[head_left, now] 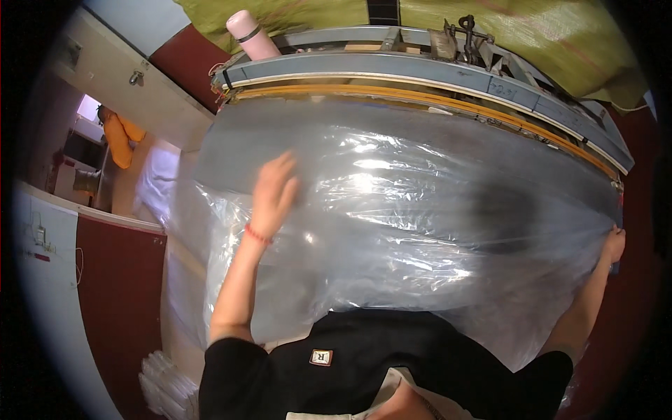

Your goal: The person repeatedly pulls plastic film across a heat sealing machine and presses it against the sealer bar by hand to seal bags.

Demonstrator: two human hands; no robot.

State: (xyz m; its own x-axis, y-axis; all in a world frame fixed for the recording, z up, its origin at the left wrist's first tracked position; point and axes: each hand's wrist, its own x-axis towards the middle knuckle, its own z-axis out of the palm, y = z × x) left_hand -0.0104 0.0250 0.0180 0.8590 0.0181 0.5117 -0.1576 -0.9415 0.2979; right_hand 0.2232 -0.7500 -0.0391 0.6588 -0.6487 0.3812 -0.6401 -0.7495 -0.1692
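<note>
A wide clear plastic sheet [392, 210] is spread over a grey worktable [273, 119], wrinkled and shiny across the middle and hanging over the near side. My left hand [275, 192] is over the left part of the sheet, slightly blurred, with its fingers stretched out and nothing in them. Whether it touches the film I cannot tell. Out at the table's right edge, my right hand [614, 245] has its fingers closed on the border of the sheet, which is drawn taut toward it.
Along the far side runs a long grey metal beam [448, 70] with orange strips [392, 93] below it. A pink bottle [252, 35] and a dark metal clamp [467, 35] are at the beam. Yellow-green sheeting [532, 42] hangs behind. To the left are a doorway and stacked clear film [166, 385].
</note>
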